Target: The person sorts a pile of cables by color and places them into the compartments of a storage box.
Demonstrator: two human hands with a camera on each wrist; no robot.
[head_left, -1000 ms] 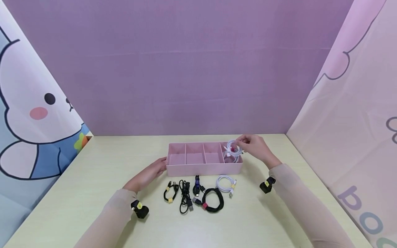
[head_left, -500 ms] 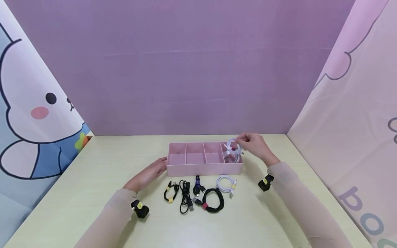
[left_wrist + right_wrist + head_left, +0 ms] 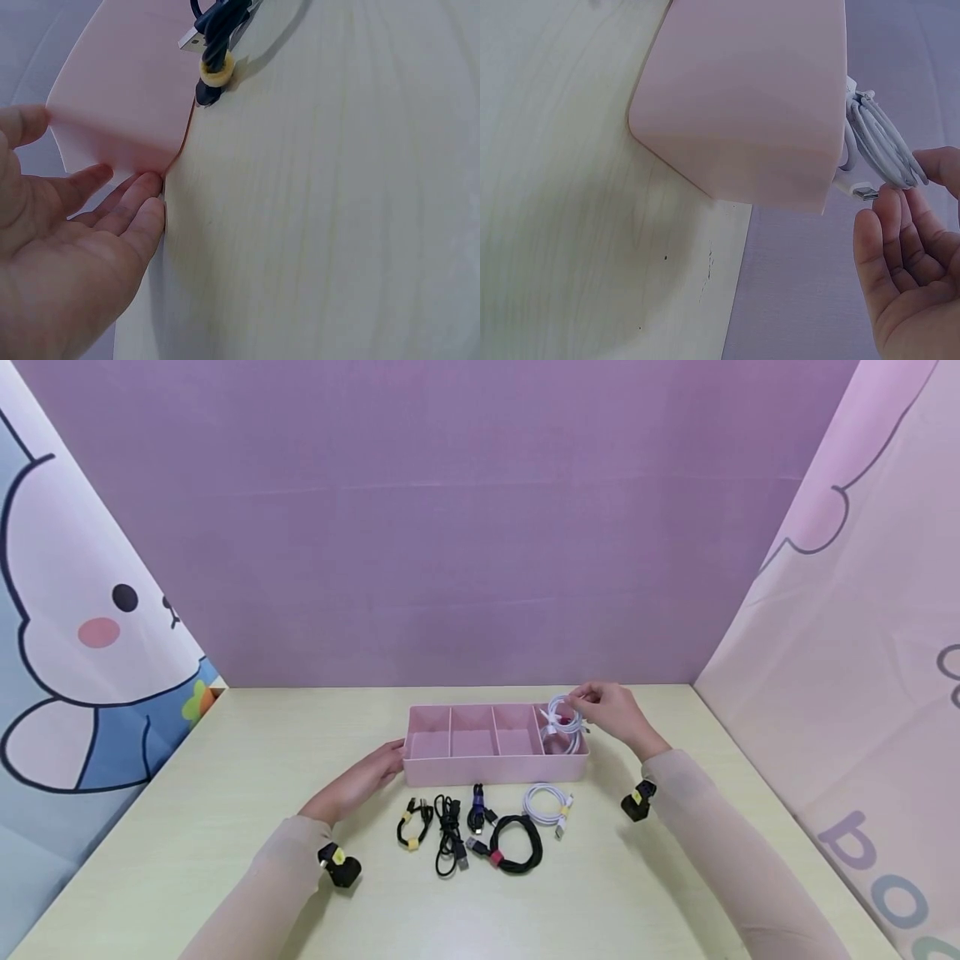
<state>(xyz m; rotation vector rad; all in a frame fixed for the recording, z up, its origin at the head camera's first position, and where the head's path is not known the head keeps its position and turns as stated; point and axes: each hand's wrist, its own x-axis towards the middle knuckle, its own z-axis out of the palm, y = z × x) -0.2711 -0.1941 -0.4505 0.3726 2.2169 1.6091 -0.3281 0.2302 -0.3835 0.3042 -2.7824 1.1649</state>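
At the right end of the pink divided box (image 3: pixel 495 770), my right hand (image 3: pixel 617 714) pinches a coiled white cable (image 3: pixel 558 714) between thumb and fingers. The coil is partly over and partly inside the rightmost compartment, where more white cable and something red show. In the right wrist view, a USB-C plug (image 3: pixel 865 193) sticks out from the coil beside the box's rim. My left hand (image 3: pixel 365 781) touches the left end of the box. Its thumb and fingertips rest against the box wall (image 3: pixel 127 112) in the left wrist view, fingers loosely extended.
In front of the box lie a short black cable with yellow ties (image 3: pixel 413 825), a bundled black cable (image 3: pixel 448 839), a purple-tied black cable (image 3: pixel 477 810), a round black coil (image 3: pixel 517 867) and a white coil with a yellow tie (image 3: pixel 545 789). A purple backdrop (image 3: pixel 480 527) stands behind.
My right hand has shifted very slightly left with the white cable coil, and the right forearm has shifted left. My left hand and the box stay in place.
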